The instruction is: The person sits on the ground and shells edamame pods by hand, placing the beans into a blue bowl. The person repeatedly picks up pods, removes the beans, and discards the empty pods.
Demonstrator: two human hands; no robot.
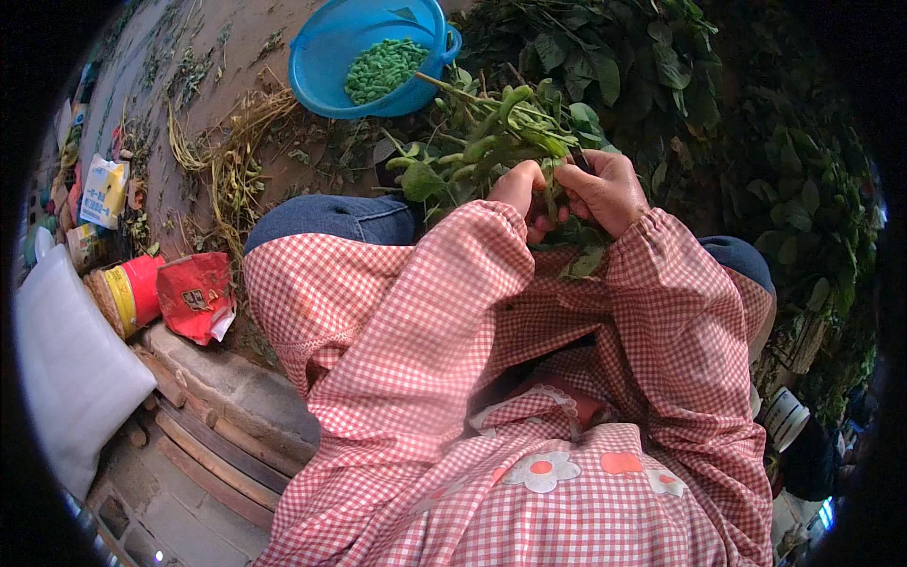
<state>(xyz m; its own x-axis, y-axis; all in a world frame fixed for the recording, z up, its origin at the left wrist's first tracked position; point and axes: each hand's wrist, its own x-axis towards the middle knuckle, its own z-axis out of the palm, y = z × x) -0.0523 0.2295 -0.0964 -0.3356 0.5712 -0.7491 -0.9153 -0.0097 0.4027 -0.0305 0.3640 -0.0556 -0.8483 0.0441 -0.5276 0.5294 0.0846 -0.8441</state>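
Note:
A leafy bunch of green soybean plants with pods lies above my lap, its stalks pointing up and left. My left hand is closed around the lower stems, its fingers partly hidden. Close beside it on the right, my right hand pinches the stems and leaves between thumb and fingers; a small dark object, perhaps a blade, shows at it. Beyond the bunch stands a blue plastic basin holding picked green pods; one stalk end reaches over its rim.
Heaps of leafy plants lie ahead and along the right. Dry stalks are strewn on the ground left of the basin. Further left are a red packet, a red and yellow tub, a white sack and wooden poles.

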